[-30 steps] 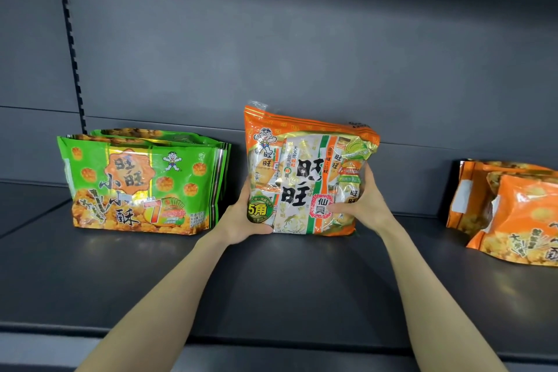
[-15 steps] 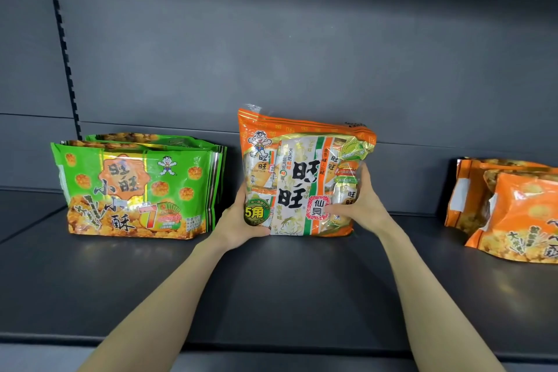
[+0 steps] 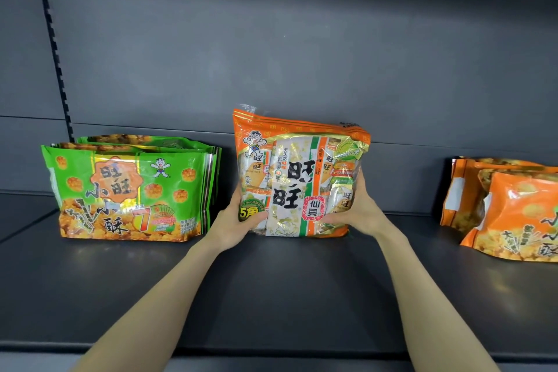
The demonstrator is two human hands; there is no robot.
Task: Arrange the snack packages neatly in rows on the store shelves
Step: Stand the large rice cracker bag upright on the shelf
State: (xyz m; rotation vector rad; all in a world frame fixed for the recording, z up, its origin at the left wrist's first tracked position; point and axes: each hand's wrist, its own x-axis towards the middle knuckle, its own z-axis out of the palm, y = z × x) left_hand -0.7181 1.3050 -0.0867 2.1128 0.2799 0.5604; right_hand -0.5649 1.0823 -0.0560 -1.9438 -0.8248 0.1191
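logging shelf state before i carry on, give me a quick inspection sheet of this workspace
surface: dark grey metal shelf, bags standing toward its back
job's things: orange-and-white plastic snack bag upright at centre; green plastic snack bags in a row at left; orange plastic snack bags at right, front one leaning
clutter: nothing seen
grippers: left hand grips the centre bag's lower left corner; right hand grips its lower right side
cables: nothing seen
surroundings: grey back panel; black slotted upright at left

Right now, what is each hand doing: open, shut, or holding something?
Left hand: grips the lower left edge of the orange pack, thumb on its front.
Right hand: grips the same pack's right edge.
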